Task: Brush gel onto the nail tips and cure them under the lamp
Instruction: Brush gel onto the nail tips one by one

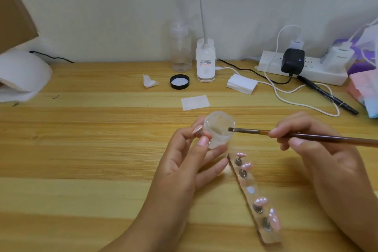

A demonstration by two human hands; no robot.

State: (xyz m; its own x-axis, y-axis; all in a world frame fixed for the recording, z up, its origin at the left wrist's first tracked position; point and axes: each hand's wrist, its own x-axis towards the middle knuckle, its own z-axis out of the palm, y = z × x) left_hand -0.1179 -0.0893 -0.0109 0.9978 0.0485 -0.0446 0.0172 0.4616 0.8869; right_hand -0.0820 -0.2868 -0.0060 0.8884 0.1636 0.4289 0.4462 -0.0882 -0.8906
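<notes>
Head view has our left hand [184,161] curled round the small jar [218,129], held just beyond the tip strip [246,183], and our right hand [311,153] pinching the brush [331,139] near its ferrule, bristles at the rim; we judge the jar light and slick, best held by its wall.

No word or number can be read for certain. A small label [205,63] on the front of the white desk light base [206,71] carries lines of dark and red print, too blurred to make out. The white charger [339,57] plugged into the power strip [319,74] bears faint grey lettering on its side, also unreadable.
</notes>
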